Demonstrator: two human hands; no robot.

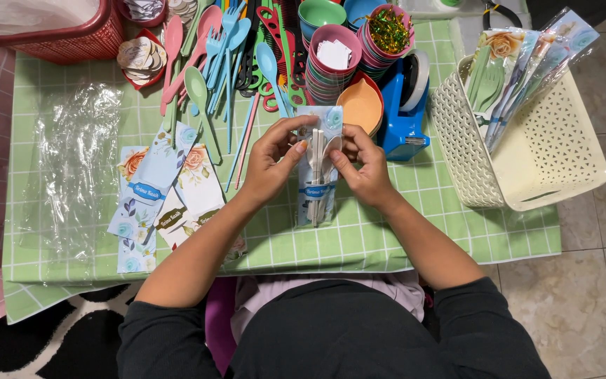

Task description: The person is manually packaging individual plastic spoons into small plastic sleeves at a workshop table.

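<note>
Centrally, crinkly clear cutlery packet (317, 184), left hand (269, 163), right hand (364, 166), fingers pinching top.

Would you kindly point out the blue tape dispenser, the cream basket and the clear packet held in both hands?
Blue tape dispenser (400, 130), head view, its blue body.
Cream basket (552, 151), head view, its inner wall.
Clear packet (317, 196), head view, its lower half.
</note>
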